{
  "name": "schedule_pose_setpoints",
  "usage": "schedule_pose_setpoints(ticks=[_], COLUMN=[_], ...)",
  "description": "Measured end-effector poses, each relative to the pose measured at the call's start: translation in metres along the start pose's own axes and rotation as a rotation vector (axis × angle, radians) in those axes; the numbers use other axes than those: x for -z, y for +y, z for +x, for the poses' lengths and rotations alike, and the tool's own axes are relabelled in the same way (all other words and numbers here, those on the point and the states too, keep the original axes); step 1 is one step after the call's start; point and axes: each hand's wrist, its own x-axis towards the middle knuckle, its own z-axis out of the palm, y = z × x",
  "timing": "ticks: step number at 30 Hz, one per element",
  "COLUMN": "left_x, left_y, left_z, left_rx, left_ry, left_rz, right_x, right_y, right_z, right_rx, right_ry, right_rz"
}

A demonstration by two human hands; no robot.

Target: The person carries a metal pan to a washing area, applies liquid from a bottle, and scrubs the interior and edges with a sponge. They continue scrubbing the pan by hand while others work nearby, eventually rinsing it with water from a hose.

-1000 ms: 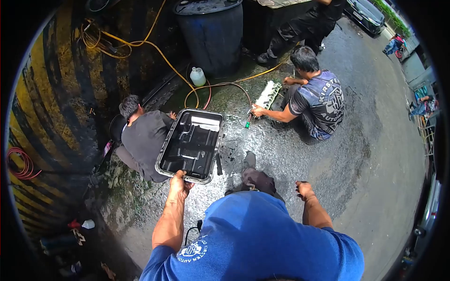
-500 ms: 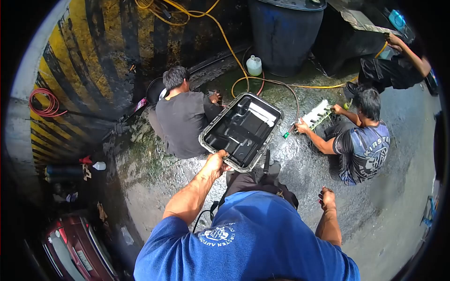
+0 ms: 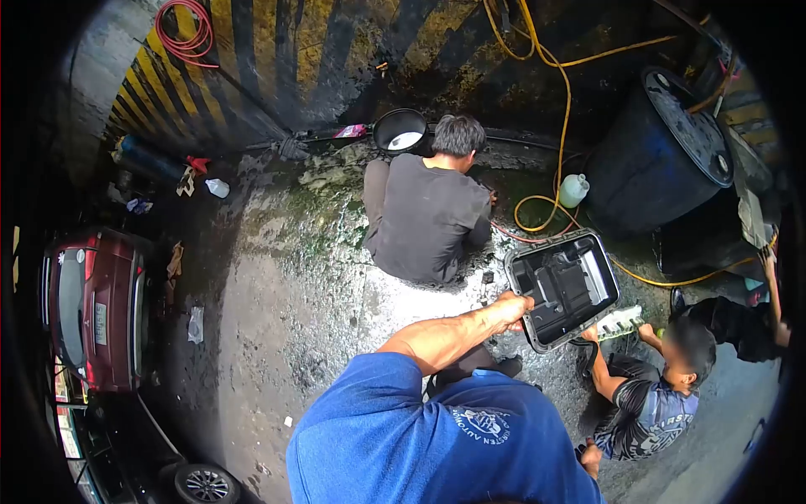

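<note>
My left hand (image 3: pixel 509 312) grips the near left edge of an oil pan (image 3: pixel 550 290), with the fingers closed around its flange. The pan is held up off the ground and tilted, its black inside facing me and its metal rim dotted with bolt holes. Low beside my blue shirt hangs my right hand (image 3: pixel 591 459), its fingers curled and no object visible in them. Part of that arm is hidden by my body.
A person in a dark shirt (image 3: pixel 428 214) crouches ahead, near a black basin (image 3: pixel 400 131). At right another person (image 3: pixel 651 403) holds a pale, slotted part (image 3: pixel 620 322). A large dark drum (image 3: pixel 663 160), a white jug (image 3: pixel 573 191) and yellow hose (image 3: pixel 565 109) lie beyond. A red car (image 3: pixel 105 311) stands left.
My view has swung left, so the surroundings shift to the right. My left hand still holds the oil pan, now farther right in view. My right hand sits lower, closer to my body.
</note>
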Motion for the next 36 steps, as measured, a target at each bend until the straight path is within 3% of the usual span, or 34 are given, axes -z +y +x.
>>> schedule_pose_setpoints(ticks=[2,8,11,13,17,20,24,25,27,29,30,32,36], left_x=[-0.003,0.006,-0.001,0.006,0.024,0.032,0.051,0.052,0.056,0.06,0.065,0.053,0.051], left_y=[-0.004,0.015,0.033,0.039,0.017,0.039,0.029,0.029,0.009,0.032,0.024,0.034,0.026], left_z=[0.025,0.046,0.045,0.042,0.064,0.043,0.046,0.044,0.067,0.041,0.055,0.039,0.051], left_rx=[-0.007,0.026,0.042,0.033,-0.005,-0.005,0.074,0.039,0.147,0.23,0.235,0.177,0.182], left_ry=[-0.073,-0.128,-0.057,-0.083,-0.148,-0.113,-0.154,-0.118,-0.252,-0.177,-0.26,-0.163,-0.137], left_rz=[-0.128,-0.071,-0.042,-0.061,-0.109,-0.094,-0.121,-0.077,-0.221,-0.136,-0.147,-0.164,-0.238], right_x=[0.0,-0.048,-0.068,-0.069,-0.07,-0.074,-0.101,-0.108,-0.137,-0.138,-0.135,-0.135,-0.137], right_y=[-0.024,-0.087,-0.115,-0.109,-0.06,-0.091,-0.112,-0.113,-0.147,-0.133,-0.133,-0.134,-0.11], right_z=[0.004,-0.024,-0.044,-0.029,0.013,0.022,-0.027,-0.032,-0.078,-0.056,-0.053,-0.067,-0.091], right_rx=[0.026,0.217,0.201,0.216,0.044,0.076,0.171,0.16,0.209,0.309,0.342,0.405,0.233], right_ry=[0.009,0.029,0.031,-0.062,-0.013,-0.045,-0.089,-0.007,0.016,0.054,0.095,0.23,0.171], right_rz=[0.024,-0.024,-0.064,-0.216,-0.19,-0.3,-0.42,-0.293,-0.259,-0.329,-0.357,-0.566,-0.428])
